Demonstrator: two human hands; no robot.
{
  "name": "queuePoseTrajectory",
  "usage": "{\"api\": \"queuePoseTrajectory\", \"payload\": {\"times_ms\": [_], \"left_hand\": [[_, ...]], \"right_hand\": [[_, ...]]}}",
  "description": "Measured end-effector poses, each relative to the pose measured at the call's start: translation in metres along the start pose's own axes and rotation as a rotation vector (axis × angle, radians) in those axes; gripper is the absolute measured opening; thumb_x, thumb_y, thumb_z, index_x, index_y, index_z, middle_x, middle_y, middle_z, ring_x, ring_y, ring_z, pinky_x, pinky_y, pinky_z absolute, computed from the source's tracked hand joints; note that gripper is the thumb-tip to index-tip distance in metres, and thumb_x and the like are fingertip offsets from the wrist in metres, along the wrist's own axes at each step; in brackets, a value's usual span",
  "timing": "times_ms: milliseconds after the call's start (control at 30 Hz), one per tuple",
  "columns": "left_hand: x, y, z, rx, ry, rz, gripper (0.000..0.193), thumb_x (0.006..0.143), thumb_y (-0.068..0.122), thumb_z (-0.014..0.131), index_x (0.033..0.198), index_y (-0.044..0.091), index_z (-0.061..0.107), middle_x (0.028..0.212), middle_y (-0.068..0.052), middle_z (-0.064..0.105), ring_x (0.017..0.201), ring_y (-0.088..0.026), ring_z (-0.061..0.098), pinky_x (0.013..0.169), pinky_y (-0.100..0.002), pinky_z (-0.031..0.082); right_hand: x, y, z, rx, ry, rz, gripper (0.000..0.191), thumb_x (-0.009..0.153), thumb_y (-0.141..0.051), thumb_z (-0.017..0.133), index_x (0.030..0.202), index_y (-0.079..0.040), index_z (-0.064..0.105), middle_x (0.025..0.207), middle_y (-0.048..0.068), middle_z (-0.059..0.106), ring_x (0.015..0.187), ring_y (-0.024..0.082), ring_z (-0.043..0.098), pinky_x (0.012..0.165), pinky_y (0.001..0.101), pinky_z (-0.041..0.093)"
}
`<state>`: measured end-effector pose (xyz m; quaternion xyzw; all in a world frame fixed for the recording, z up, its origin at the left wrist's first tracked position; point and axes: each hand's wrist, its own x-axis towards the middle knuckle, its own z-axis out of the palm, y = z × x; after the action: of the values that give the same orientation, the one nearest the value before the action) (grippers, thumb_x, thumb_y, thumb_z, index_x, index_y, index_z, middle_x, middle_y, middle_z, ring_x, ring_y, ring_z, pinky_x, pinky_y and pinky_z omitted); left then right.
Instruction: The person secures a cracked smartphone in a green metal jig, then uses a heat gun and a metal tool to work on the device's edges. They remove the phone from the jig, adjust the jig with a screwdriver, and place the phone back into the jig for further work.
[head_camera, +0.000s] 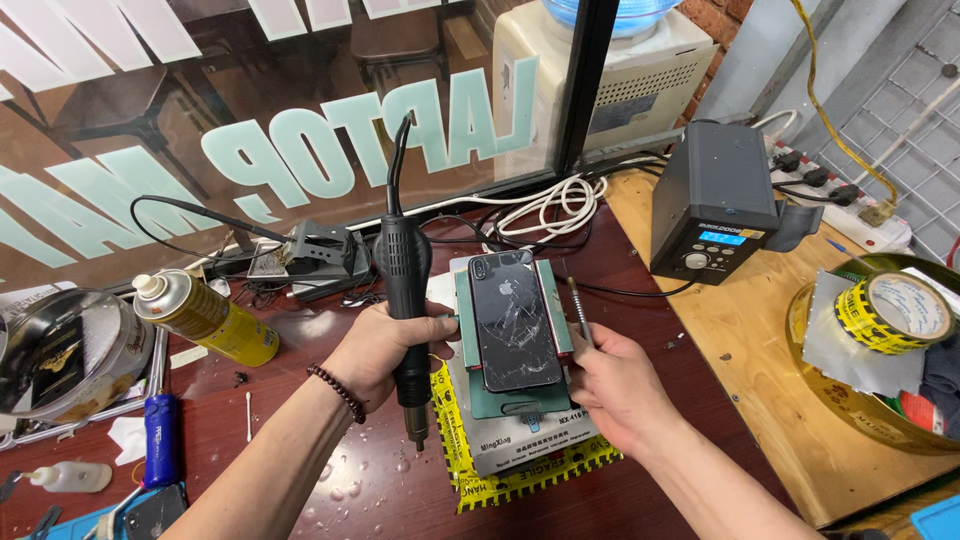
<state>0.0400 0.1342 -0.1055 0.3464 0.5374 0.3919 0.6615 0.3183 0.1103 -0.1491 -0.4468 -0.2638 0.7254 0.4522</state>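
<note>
1. Your left hand (385, 345) is wrapped tight around a black hot-air gun (404, 290), held upright with its nozzle pointing down at the wet tabletop, just left of the phone.
2. Your right hand (618, 385) is closed around a thin metal tool (579, 310), pinched so that its tip points up beside the right edge of the green plate.
3. The phone (515, 320) lies back-up between your hands, its dark glass badly cracked, on a green heating plate (470, 360) that sits on a grey box.
4. Under that box lies a strip of yellow warning tape (520, 478), spread along the front edge.
5. To your left stands a yellow spray can (208, 318), tilted, with a round metal tin (70, 350) beyond it and a blue lighter (160, 438) nearer you.
6. Behind the gun sits a black holder (325, 255) amid loose black and white cables (550, 205), which trail across the back of the desk.
7. To your right stands a grey control box (712, 200) with a lit display, on the pale wooden board.
8. Further right, a roll of yellow tape (895, 312) rests in a bowl, well apart from the phone.
</note>
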Motion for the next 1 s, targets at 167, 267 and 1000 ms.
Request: {"api": "queuePoseTrajectory", "payload": {"times_ms": [167,267,1000], "left_hand": [[-0.002,0.004,0.000,0.050,-0.015,0.003,0.023,0.079,0.008,0.080,0.099,-0.002,0.075,0.088,-0.011,0.076,0.072,-0.018,0.069,0.067,-0.033,0.056],[-0.004,0.007,0.001,0.095,0.041,-0.042,0.025,0.077,0.008,0.081,0.099,0.000,0.074,0.088,-0.009,0.077,0.068,-0.018,0.065,0.065,-0.033,0.054],[-0.011,-0.005,0.008,0.074,0.065,0.112,0.020,0.077,0.007,0.083,0.092,-0.002,0.073,0.078,-0.010,0.073,0.058,-0.016,0.063,0.054,-0.031,0.051]], "right_hand": [[0.011,-0.004,0.006,-0.044,0.036,0.080,0.009,0.095,-0.014,0.065,0.097,-0.005,0.066,0.071,-0.003,0.058,0.048,0.003,0.033,0.042,0.0226,0.023],[0.010,-0.012,0.001,-0.073,0.046,0.121,0.011,0.096,-0.017,0.064,0.100,-0.007,0.067,0.072,-0.002,0.058,0.048,0.003,0.033,0.041,0.0219,0.022],[-0.037,-0.005,-0.004,-0.272,0.198,-0.048,0.025,0.101,-0.025,0.060,0.088,-0.005,0.054,0.072,0.001,0.052,0.047,0.005,0.029,0.041,0.0258,0.022]]}}
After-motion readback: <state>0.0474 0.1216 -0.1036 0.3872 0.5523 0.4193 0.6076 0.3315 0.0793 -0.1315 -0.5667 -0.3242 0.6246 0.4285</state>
